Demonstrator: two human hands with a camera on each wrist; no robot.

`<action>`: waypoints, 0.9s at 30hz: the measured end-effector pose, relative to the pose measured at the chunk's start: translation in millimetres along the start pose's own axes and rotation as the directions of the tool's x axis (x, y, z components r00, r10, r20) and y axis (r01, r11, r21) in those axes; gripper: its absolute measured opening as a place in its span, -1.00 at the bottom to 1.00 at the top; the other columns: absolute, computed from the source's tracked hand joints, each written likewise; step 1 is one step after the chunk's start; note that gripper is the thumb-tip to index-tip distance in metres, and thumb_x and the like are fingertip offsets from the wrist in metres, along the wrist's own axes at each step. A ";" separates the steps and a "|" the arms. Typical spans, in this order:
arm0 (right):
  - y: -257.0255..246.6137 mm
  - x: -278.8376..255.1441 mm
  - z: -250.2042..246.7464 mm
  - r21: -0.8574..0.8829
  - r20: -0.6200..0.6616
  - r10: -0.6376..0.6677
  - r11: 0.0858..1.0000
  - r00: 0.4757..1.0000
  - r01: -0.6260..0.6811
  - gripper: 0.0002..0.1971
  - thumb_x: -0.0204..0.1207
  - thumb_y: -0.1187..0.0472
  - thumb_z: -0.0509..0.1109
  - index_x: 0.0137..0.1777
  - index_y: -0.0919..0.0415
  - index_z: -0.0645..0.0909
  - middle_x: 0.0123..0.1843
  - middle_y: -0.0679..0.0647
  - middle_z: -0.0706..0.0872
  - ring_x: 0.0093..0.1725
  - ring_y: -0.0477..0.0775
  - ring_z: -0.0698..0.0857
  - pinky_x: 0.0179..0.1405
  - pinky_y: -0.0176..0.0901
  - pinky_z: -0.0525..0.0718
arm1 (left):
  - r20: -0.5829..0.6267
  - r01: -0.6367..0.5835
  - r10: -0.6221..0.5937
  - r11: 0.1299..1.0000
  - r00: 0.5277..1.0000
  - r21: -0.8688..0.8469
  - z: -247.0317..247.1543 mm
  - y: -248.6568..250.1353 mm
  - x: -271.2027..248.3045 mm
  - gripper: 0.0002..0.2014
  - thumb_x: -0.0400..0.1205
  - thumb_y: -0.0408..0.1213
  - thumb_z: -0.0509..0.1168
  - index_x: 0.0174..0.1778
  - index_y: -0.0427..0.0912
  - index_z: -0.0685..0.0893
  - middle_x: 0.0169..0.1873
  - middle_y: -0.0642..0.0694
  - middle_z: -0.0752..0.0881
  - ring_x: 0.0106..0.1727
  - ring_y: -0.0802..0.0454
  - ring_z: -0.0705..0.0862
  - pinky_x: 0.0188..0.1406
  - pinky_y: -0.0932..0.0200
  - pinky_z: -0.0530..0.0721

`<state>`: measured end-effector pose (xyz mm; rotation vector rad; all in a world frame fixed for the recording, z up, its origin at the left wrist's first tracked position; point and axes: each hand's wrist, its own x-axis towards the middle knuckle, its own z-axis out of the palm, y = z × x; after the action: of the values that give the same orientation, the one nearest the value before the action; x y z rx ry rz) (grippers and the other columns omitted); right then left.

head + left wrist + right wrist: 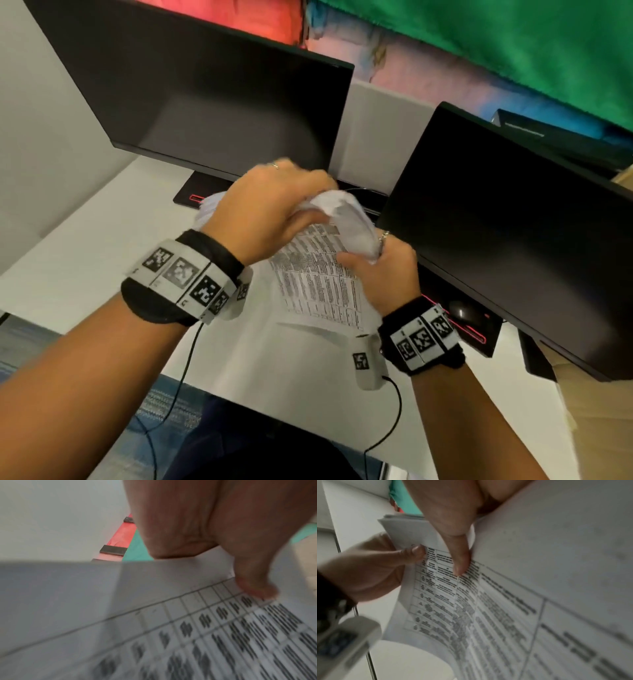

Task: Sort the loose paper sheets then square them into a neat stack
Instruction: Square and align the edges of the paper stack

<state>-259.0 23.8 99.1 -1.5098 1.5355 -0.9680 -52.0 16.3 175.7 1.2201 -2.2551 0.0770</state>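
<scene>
A bundle of white paper sheets printed with tables is held up over the white desk. My left hand grips its far top edge, where the sheets curl over. My right hand pinches the right edge, thumb on the printed side. In the left wrist view a thumb presses on the gridded page. In the right wrist view my right thumb lies on the printed sheets, and the left hand pinches the sheets' corner beside it.
Two dark monitors stand behind the papers, one at the left and one at the right. A black mouse lies under the right monitor. Wrist-band cables hang over the desk's front edge.
</scene>
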 end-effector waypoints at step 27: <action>49.1 -33.2 5.8 0.492 -0.255 0.097 0.869 0.962 0.043 -0.21 0.23 0.52 0.65 0.44 0.17 0.42 0.06 0.03 0.70 -0.02 -0.12 0.81 -0.14 -0.29 0.78 | 0.044 0.334 -0.543 0.448 0.838 -0.829 92.9 -13.3 -84.6 -0.20 0.34 0.01 0.58 0.33 -0.27 0.33 0.08 0.00 0.56 0.07 0.36 0.65 0.05 0.43 0.63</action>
<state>-274.2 57.6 52.5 -1.0158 1.3407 -1.4716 -47.9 43.6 52.3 1.1129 -1.3539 -0.9033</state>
